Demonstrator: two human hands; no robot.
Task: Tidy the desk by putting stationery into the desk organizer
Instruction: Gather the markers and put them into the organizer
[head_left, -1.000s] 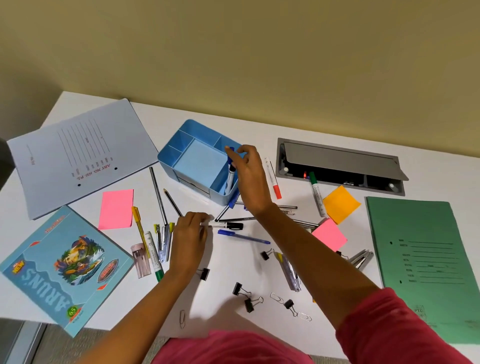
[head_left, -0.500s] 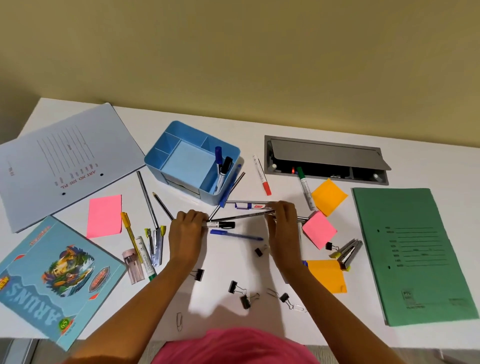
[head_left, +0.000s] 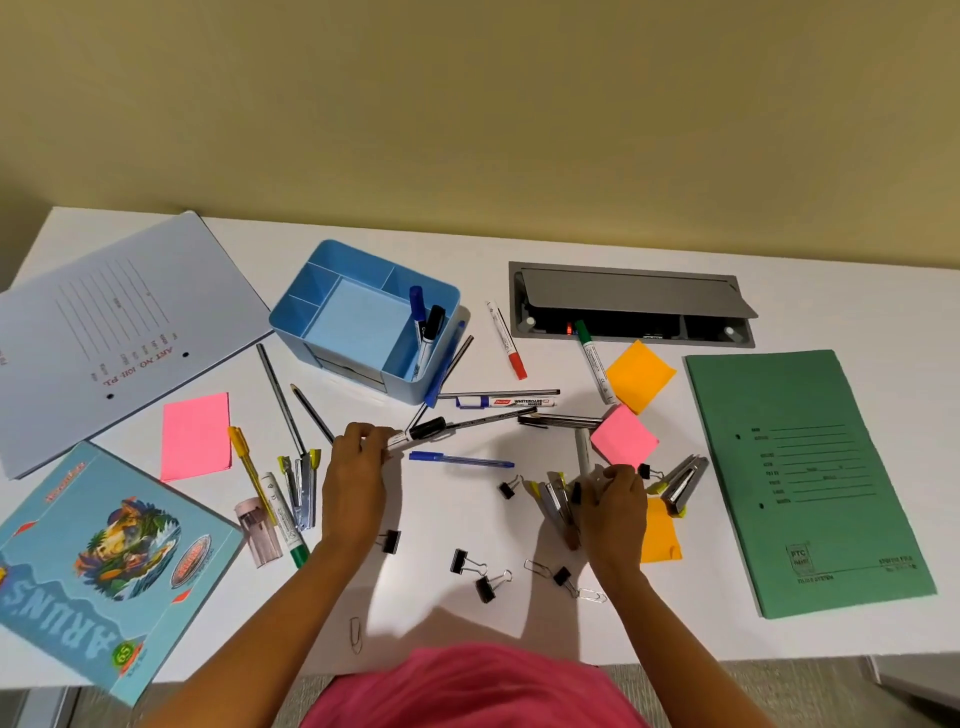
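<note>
The blue desk organizer (head_left: 332, 358) stands at the back centre. A blue-capped marker (head_left: 415, 304) and a black-capped marker (head_left: 434, 319) stand in its right compartment. My left hand (head_left: 356, 478) pinches the white end of a black-capped marker (head_left: 423, 432) lying on the desk in front of the organizer. My right hand (head_left: 615, 501) lies lower right with fingers curled round a grey pen (head_left: 583, 451) that points away from me. A stapler (head_left: 551, 501) lies against that hand. A whiteboard marker (head_left: 511, 401) and a blue pen (head_left: 462, 459) lie between the hands.
Red marker (head_left: 508, 343) and green marker (head_left: 593, 364) lie behind. Pink (head_left: 195, 436) and orange (head_left: 640, 375) sticky notes, several binder clips (head_left: 485, 584), a green folder (head_left: 800, 478), a grey folder (head_left: 104, 322), a book (head_left: 98, 561) and an open cable tray (head_left: 628, 293) surround the work area.
My right hand left a marker in the organizer, came down to the pens, then moved right and toward me to the stapler. My left hand has stayed on its marker.
</note>
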